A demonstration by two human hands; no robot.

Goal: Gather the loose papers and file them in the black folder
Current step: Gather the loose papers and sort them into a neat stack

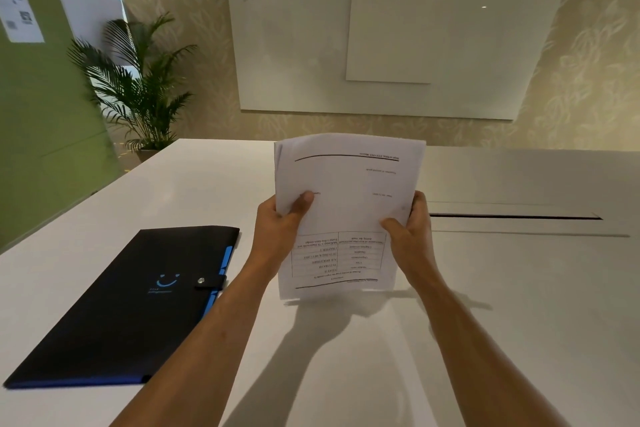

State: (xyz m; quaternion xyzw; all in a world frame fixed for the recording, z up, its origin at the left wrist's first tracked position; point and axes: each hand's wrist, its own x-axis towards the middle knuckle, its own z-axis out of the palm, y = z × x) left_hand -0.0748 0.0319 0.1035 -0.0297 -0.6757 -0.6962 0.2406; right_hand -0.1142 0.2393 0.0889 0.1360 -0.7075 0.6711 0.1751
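Note:
I hold a stack of white printed papers upright in front of me, its bottom edge resting on or just above the white table. My left hand grips the stack's left edge, thumb on the front sheet. My right hand grips the right edge the same way. The print on the front sheet is upside down to me. The black folder lies flat on the table to the left of my left forearm, shut, with a snap strap and blue tabs along its right side.
A long narrow cable slot runs across the table to the right of the papers. A potted palm stands beyond the table's far left corner. White glass boards hang on the far wall.

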